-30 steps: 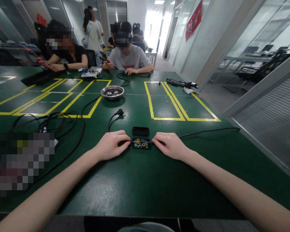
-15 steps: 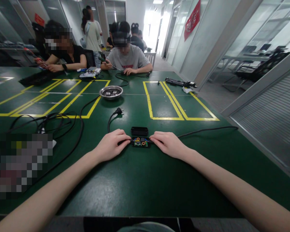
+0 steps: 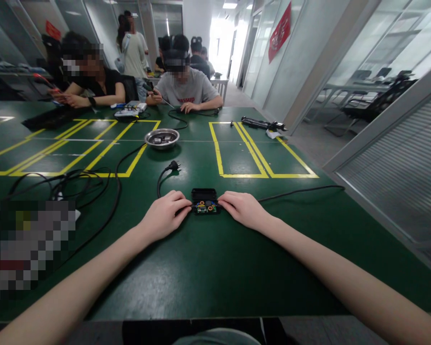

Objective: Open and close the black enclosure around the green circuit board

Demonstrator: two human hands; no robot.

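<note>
A small black plastic case [image 3: 206,211] lies on the green table in front of me, its circuit board [image 3: 207,207] with copper coils and coloured wires exposed. Just behind it sits the black lid [image 3: 204,193], hollow side showing. My left hand [image 3: 167,211] is closed in a pinch at the case's left end, on the black power cable whose plug [image 3: 173,166] rests farther back. At the right end, my right hand [image 3: 242,209] pinches the other black cable [image 3: 298,193], which runs off to the right. The fingertips partly cover both cable entries.
A steel bowl [image 3: 162,139] with metal parts stands beyond the plug. Black cables [image 3: 79,184] are tangled at the left, near a blurred-out item [image 3: 28,244]. Yellow tape [image 3: 242,176] marks the table. Two people [image 3: 187,86] work across it, and a black device [image 3: 262,123] lies at the back right.
The camera view has shifted slightly, moving the scene a little left. The case has slid a bit away from me, closer to the lid. Both hands keep their pinch at its ends.
</note>
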